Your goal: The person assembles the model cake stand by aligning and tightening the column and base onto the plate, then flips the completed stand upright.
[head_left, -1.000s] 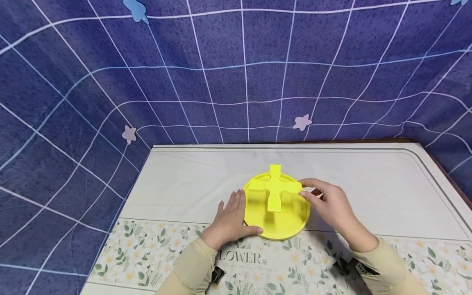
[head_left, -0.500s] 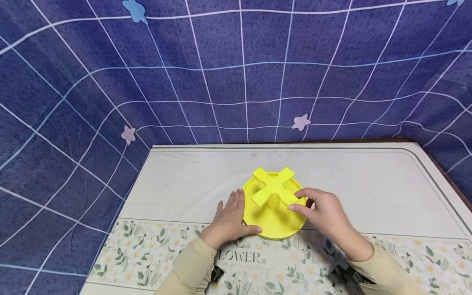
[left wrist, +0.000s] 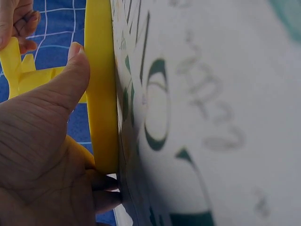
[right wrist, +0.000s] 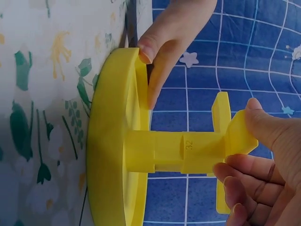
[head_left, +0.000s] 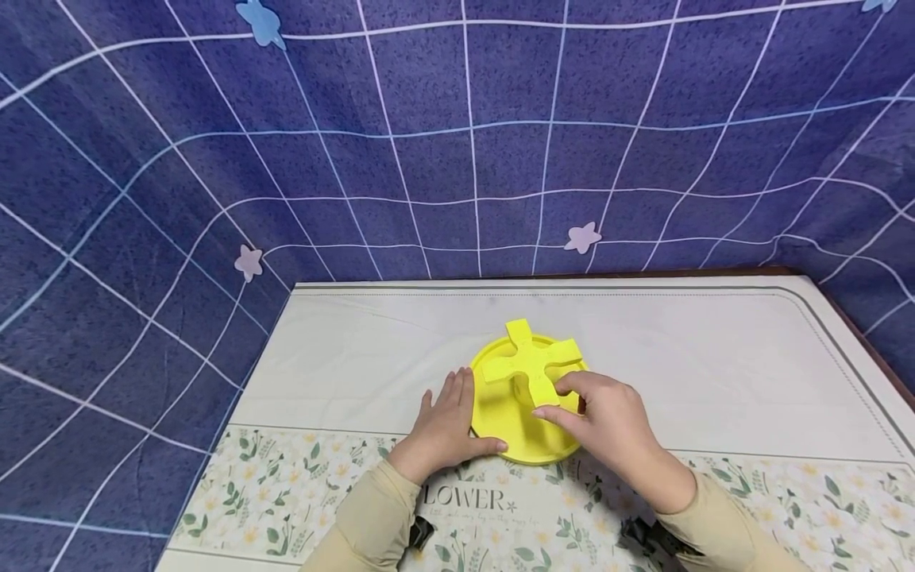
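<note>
A yellow round shallow base (head_left: 495, 417) lies on the tabletop. From its middle rises a yellow post (right wrist: 164, 153), marked 32 in the right wrist view, topped by a yellow cross-shaped piece (head_left: 527, 363) with several flat arms. The left hand (head_left: 445, 429) rests against the base's left side, fingers straight along the edge and thumb at the front rim. With thumb and forefinger the right hand (head_left: 613, 419) pinches the near arm of the cross. Its other fingers hang curled below the arm in the right wrist view. Part of the base is hidden behind the right hand.
A white tabletop (head_left: 372, 349) carries a flower-patterned cloth strip (head_left: 286, 485) with lettering along its near side. A blue curtain (head_left: 415, 159) with a light grid and star shapes hangs behind and at the sides. Dark wrist devices sit under both sleeves.
The cross has turned clockwise as seen from above. The right hand has moved nearer and to the left with the arm it pinches. The left hand and the base have stayed put.
</note>
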Motion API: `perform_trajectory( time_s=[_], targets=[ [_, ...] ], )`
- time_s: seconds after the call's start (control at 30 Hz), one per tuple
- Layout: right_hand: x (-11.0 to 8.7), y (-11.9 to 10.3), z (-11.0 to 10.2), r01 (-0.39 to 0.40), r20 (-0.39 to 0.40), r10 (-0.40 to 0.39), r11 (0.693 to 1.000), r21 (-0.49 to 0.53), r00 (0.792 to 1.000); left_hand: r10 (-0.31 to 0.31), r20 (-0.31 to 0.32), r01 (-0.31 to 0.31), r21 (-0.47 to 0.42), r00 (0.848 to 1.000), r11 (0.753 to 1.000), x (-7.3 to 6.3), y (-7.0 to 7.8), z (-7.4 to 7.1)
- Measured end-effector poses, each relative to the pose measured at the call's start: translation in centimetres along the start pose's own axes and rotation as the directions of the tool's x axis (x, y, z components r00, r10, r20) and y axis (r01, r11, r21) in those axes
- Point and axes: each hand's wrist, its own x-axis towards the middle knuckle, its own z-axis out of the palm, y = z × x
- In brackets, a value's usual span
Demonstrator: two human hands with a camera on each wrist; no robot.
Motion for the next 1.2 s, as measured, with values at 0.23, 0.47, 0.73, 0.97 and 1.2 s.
perform_trajectory(
  time_s=[0.23, 0.47, 0.73, 0.97, 1.2],
  targets=[
    [0.0, 0.0, 0.1, 0.007, -0.006, -0.007, 1.000, -0.012, 1.000, -0.009, 0.006, 0.009, 0.001, 1.000, 1.000, 0.0, 0.1, 0.0],
    [0.0, -0.2, 0.3, 0.034, -0.028, -0.034, 0.999, -0.002, 0.999, -0.012, 0.002, 0.012, 0.005, 1.000, 1.000, 0.0, 0.3, 0.0],
    [-0.2, -0.1, 0.4, 0.048, -0.067, -0.049, 0.999, -0.021, 0.997, -0.005, 0.003, 0.005, 0.005, 1.000, 1.000, 0.0, 0.8, -0.1],
    [-0.3, -0.2, 0.4, 0.042, -0.070, -0.045, 0.998, -0.046, 0.997, -0.007, 0.003, 0.007, 0.006, 1.000, 1.000, 0.1, 1.0, -0.2],
    [-0.3, 0.5, 0.4, 0.074, -0.001, -0.074, 0.997, -0.034, 0.997, -0.004, 0.001, 0.004, 0.019, 1.000, 1.000, -0.1, 0.1, 0.0]
  ],
)
